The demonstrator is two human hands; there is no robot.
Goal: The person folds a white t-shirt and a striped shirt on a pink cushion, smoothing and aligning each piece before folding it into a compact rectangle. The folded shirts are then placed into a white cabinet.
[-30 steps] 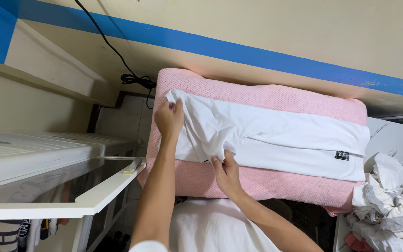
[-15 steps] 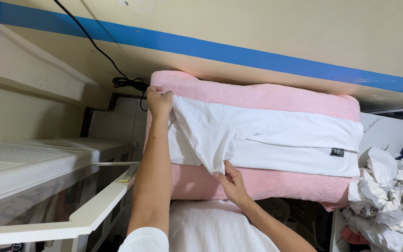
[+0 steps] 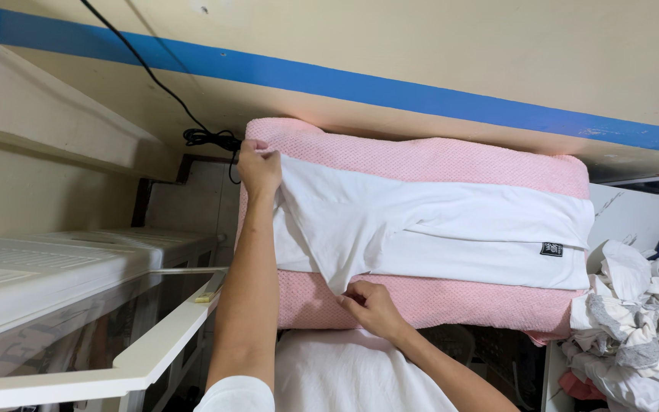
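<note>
Cream wall (image 3: 421,38) with a blue stripe (image 3: 390,88) backs a pink textured pad (image 3: 436,160), long axis running left to right. Item: white garment (image 3: 436,229), folded into a long band lying along the pad, its far end with a small black label (image 3: 551,249) pointing right, away from both hands. Left hand (image 3: 259,169): clenched on the garment's upper left corner, at the pad's top left edge. Right hand (image 3: 371,305): pinching the garment's lower fold point, nearer the body than the left hand and to its right; fingertips partly hidden, grip probably closed on cloth. Black cable (image 3: 207,137): just beyond the left hand. White plastic drawers (image 3: 62,282): left of the left forearm. Heap of mixed clothes (image 3: 634,328): well right of the right hand.
</note>
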